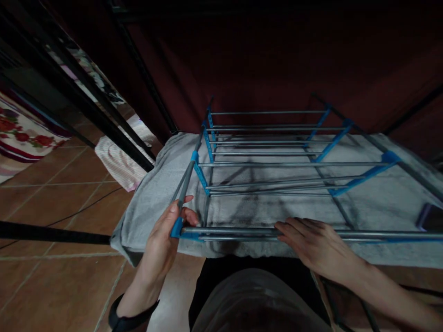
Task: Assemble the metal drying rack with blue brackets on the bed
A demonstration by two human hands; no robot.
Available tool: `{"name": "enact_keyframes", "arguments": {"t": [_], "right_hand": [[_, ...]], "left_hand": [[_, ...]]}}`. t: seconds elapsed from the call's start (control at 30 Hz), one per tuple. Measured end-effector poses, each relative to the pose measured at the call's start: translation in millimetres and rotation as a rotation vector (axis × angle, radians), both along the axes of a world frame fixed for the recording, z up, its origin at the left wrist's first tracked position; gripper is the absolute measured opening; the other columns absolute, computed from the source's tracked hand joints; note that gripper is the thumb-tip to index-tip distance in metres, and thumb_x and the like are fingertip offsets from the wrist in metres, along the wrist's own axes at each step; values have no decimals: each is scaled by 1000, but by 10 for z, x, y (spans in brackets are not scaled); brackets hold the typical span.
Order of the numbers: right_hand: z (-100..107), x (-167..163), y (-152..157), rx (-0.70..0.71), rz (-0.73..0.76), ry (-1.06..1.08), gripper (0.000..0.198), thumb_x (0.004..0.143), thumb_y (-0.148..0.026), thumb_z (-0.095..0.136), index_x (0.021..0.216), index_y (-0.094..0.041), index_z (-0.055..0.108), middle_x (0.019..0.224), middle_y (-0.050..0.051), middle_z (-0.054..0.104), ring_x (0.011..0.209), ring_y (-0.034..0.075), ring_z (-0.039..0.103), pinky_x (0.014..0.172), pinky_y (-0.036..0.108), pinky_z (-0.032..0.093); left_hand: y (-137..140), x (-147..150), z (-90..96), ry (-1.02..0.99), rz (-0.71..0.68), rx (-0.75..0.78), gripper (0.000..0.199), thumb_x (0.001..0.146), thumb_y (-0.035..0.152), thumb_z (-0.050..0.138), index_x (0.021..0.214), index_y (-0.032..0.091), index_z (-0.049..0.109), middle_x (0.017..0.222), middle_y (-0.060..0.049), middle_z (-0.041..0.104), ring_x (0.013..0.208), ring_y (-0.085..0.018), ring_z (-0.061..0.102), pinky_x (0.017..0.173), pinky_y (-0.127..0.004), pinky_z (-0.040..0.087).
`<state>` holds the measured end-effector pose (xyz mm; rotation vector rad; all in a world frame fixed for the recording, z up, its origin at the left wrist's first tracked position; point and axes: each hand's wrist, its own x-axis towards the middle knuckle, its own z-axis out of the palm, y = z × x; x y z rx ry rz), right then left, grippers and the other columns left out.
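A rack of grey metal tubes with blue plastic joints (pixel 294 164) stands on a grey cloth (pixel 277 207) in front of me. At its near left corner my left hand (pixel 169 226) is closed around the side tube, just above a blue corner joint (pixel 176 228). My right hand (pixel 308 237) lies over the near rail (pixel 235 231), its fingers curled down on the tube. The undersides of the right fingers are hidden. Behind the near rail, several thinner rods run across between blue side pieces.
A dark red panel (pixel 270 60) closes off the back. Black metal bars (pixel 51 233) pass at the left, above a tiled floor (pixel 62 286). A striped cloth (pixel 121 154) and a flowered cloth (pixel 24 138) are at the left. A dark, flat object (pixel 431 217) lies at the right.
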<state>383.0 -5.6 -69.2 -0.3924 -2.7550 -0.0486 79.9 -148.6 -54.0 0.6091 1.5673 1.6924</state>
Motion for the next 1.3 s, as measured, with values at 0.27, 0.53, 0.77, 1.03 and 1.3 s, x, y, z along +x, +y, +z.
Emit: {"name": "enact_keyframes", "arguments": {"t": [0.27, 0.53, 0.77, 1.03, 1.3], "right_hand": [[-31, 16, -20, -23, 11, -7, 24, 104, -25, 45, 113, -16, 66, 96, 7, 71, 74, 15, 65, 66, 30, 45], [-79, 45, -28, -34, 39, 44, 23, 103, -24, 46, 110, -17, 67, 98, 8, 72, 77, 16, 67, 67, 30, 49], [-30, 39, -25, -31, 39, 59, 27, 106, -27, 42, 112, -17, 66, 97, 8, 73, 75, 16, 67, 65, 29, 49], [-33, 53, -16, 7, 34, 69, 27, 105, -25, 43, 116, -17, 65, 101, 8, 73, 81, 18, 68, 69, 32, 51], [-35, 41, -20, -14, 51, 49, 29, 106, -25, 39, 117, -17, 65, 102, 9, 74, 78, 17, 69, 65, 31, 51]], "left_hand": [[21, 8, 9, -6, -17, 19, 46, 94, 52, 55, 121, 16, 65, 70, -2, 63, 66, -15, 55, 65, -27, 42], [21, 5, -32, -27, -27, 52, 44, 95, 51, 53, 118, 16, 65, 71, -3, 64, 64, -15, 55, 66, -29, 42], [18, 34, -18, -32, -27, 76, 43, 95, 50, 53, 117, 16, 66, 69, -3, 64, 64, -15, 55, 66, -28, 43], [-5, 12, -21, -7, -44, 55, 43, 98, 49, 51, 119, 16, 67, 72, -3, 65, 70, -17, 58, 70, -29, 44], [6, 30, -16, -20, -36, 65, 44, 97, 50, 51, 120, 15, 65, 71, -3, 64, 67, -16, 56, 67, -29, 43]]}}
